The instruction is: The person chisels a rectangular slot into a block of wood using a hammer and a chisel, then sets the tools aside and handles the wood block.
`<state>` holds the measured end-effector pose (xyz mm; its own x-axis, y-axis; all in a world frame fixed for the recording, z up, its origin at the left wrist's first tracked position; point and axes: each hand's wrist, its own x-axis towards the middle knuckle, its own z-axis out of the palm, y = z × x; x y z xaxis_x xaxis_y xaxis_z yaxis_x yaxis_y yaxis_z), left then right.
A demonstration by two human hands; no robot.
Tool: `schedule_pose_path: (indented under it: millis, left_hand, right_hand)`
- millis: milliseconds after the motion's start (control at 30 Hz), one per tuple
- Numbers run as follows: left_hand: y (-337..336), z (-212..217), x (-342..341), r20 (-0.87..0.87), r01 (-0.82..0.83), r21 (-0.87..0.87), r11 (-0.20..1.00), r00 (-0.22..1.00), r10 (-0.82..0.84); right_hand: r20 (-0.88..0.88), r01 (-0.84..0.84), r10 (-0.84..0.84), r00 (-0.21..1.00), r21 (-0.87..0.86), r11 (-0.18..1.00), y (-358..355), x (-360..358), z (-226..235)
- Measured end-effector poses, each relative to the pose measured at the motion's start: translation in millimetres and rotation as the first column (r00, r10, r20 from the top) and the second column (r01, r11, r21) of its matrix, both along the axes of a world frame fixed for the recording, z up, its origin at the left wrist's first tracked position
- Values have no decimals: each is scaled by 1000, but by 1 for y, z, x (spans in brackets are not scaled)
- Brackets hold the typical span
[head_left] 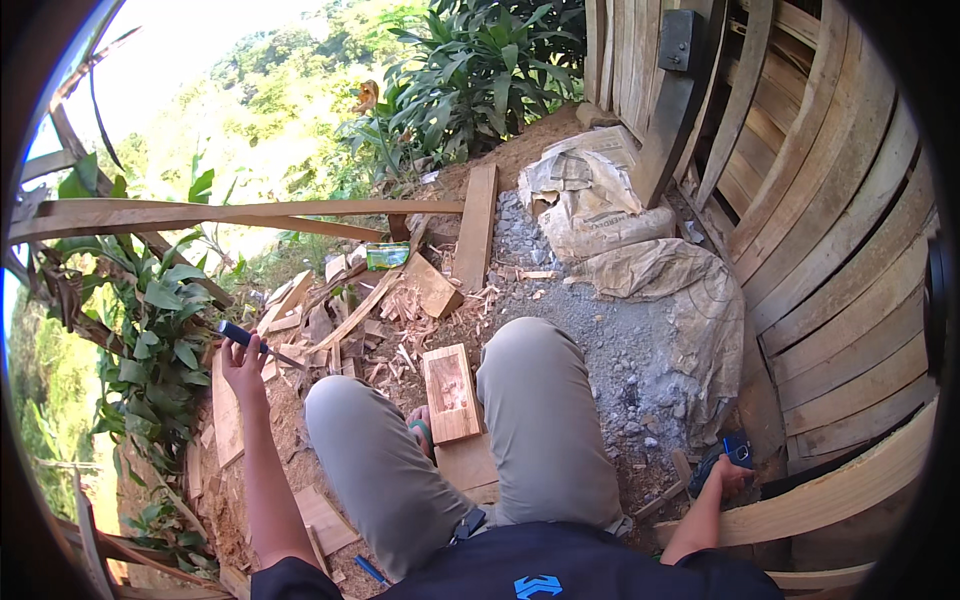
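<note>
My left hand, raised beside my left knee, is closed around the blue handle of a chisel. Its thin metal blade points right toward the knee. Low at the right, my right hand has its fingers closed on a small blue and black object near the ground; its kind is unclear. Between my knees sits a rectangular wooden block, its top hollowed out and holding pale shavings. It rests partly on another board, next to my sandalled foot.
Offcuts and shavings litter the dirt ahead. A plank lies beyond them, near a green packet. Grey gravel and torn sacks are at right, beside a slatted wooden wall. A blue pen-like thing lies near my left hip.
</note>
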<state>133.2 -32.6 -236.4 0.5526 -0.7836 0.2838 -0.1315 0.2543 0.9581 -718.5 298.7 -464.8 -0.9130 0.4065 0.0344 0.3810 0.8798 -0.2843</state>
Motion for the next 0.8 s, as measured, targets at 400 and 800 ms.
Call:
schedule_pose_path:
  millis: [400,800]
  left_hand:
    - [-23,32,-11,17,89,-93,992,996,-88]
    - [-55,128,-94,141,211,51,976,966,-217]
  right_hand:
    - [18,-19,19,1000,-13,1000,-9,3,14]
    - [-895,-868,445,19,-235,-437,-307,303,357]
